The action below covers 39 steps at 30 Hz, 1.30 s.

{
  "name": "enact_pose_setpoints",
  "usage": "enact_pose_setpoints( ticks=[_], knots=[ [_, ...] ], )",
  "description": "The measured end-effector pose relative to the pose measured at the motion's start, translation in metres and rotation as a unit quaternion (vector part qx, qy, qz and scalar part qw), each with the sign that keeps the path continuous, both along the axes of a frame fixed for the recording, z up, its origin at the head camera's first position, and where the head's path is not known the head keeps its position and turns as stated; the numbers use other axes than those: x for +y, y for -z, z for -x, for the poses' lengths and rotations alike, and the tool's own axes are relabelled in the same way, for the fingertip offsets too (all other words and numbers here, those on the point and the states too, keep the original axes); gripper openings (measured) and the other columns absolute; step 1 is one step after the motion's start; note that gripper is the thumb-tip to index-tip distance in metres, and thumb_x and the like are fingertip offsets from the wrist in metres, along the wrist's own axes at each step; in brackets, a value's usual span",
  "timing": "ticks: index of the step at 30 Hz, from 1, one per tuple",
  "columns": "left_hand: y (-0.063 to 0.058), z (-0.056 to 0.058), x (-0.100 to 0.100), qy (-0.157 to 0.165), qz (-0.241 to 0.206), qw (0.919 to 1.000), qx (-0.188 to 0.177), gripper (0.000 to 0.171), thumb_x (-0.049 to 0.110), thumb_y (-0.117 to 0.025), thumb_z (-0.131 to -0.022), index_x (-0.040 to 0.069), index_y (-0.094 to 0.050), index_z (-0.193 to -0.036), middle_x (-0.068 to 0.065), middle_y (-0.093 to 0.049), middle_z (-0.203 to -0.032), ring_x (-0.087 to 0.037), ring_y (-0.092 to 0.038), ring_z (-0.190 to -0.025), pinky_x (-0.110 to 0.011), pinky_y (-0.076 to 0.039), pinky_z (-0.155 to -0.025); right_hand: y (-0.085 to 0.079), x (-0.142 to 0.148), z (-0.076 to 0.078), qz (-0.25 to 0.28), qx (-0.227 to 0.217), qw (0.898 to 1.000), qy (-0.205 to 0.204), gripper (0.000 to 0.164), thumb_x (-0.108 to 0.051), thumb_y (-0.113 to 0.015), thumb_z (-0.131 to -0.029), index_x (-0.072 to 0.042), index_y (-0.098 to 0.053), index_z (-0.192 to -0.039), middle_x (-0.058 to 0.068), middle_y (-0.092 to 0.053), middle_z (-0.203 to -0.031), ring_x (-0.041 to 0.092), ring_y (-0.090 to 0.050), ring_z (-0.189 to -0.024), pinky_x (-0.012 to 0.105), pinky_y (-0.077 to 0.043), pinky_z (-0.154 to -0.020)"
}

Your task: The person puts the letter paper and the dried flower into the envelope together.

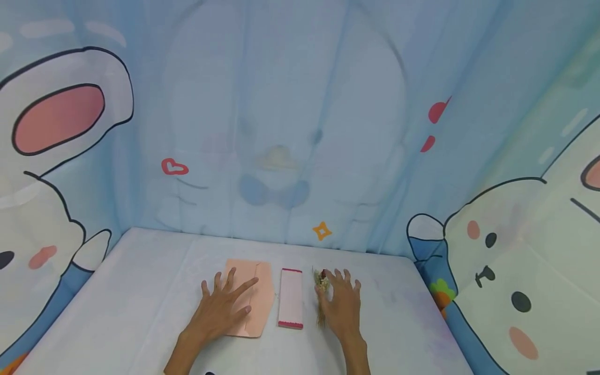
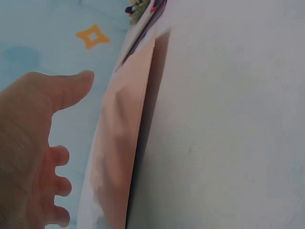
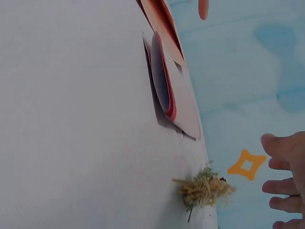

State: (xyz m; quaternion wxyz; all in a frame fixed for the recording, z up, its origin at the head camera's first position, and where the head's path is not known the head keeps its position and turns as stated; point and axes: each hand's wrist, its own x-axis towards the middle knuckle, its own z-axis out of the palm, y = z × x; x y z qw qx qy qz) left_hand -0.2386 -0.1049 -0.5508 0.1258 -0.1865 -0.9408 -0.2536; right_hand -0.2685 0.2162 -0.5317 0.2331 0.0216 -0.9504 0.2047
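A peach envelope (image 1: 261, 297) lies on the table at the left, with my left hand (image 1: 220, 310) over it, fingers spread. The left wrist view shows that hand (image 2: 28, 129) raised apart from the envelope (image 2: 121, 138). In the middle lies a folded pale pink card (image 1: 291, 298) with red edges; its fold stands slightly agape in the right wrist view (image 3: 164, 78). A small bunch of dried flowers (image 1: 321, 312) rests right of the card. Above its right side my right hand (image 1: 343, 307) hovers with loosely bent fingers, apart from the flowers (image 3: 202, 191) in the right wrist view.
A white cloth covers the table (image 1: 398, 323). Behind it and on both sides hangs a blue curtain (image 1: 281, 104) printed with cartoon rabbits. A small dark object (image 1: 210, 373) shows at the bottom edge of the head view.
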Motion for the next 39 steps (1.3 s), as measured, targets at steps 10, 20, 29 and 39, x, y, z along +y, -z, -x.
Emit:
enact_pose_setpoints(
  ticks=[10,20,29,39],
  knots=[
    [0.007,0.000,0.007,0.016,-0.029,0.9974,-0.065,0.051,0.043,-0.064,-0.108,0.029,-0.058,-0.157,-0.034,-0.037,-0.172,-0.073,-0.033,-0.151,-0.096,-0.023,-0.112,0.003,-0.050,-0.001,0.068,0.041,0.996,0.050,0.029,-0.018,-0.091,-0.090,0.005,-0.083,-0.105,0.018,-0.083,-0.090,0.032,-0.076,-0.075,0.048,-0.061,-0.068],
    [0.010,-0.003,0.006,0.028,-0.048,0.9958,-0.072,0.043,0.029,-0.069,-0.106,0.020,-0.063,-0.148,-0.032,-0.047,-0.163,-0.073,-0.034,-0.150,-0.092,-0.025,-0.115,0.023,-0.075,0.000,0.138,-0.044,0.986,0.086,0.024,-0.004,-0.089,-0.086,0.006,-0.069,-0.079,0.008,-0.051,-0.061,0.019,-0.043,-0.058,0.033,-0.031,-0.055],
    [0.008,-0.001,0.004,0.025,-0.054,0.9946,-0.085,0.044,0.028,-0.072,-0.105,0.021,-0.063,-0.148,-0.030,-0.048,-0.164,-0.072,-0.033,-0.152,-0.091,-0.024,-0.116,0.027,-0.085,0.001,0.135,-0.032,0.985,0.099,0.020,0.000,-0.089,-0.084,0.010,-0.072,-0.086,0.012,-0.058,-0.066,0.021,-0.050,-0.062,0.035,-0.036,-0.056],
    [0.005,-0.002,0.003,0.031,-0.060,0.9933,-0.094,0.044,0.030,-0.071,-0.105,0.020,-0.063,-0.148,-0.030,-0.046,-0.165,-0.073,-0.030,-0.153,-0.092,-0.022,-0.116,0.025,-0.097,0.001,0.147,-0.044,0.979,0.137,0.011,0.005,-0.079,-0.087,0.008,-0.069,-0.086,0.016,-0.062,-0.070,0.028,-0.057,-0.064,0.040,-0.045,-0.055]
  ],
)
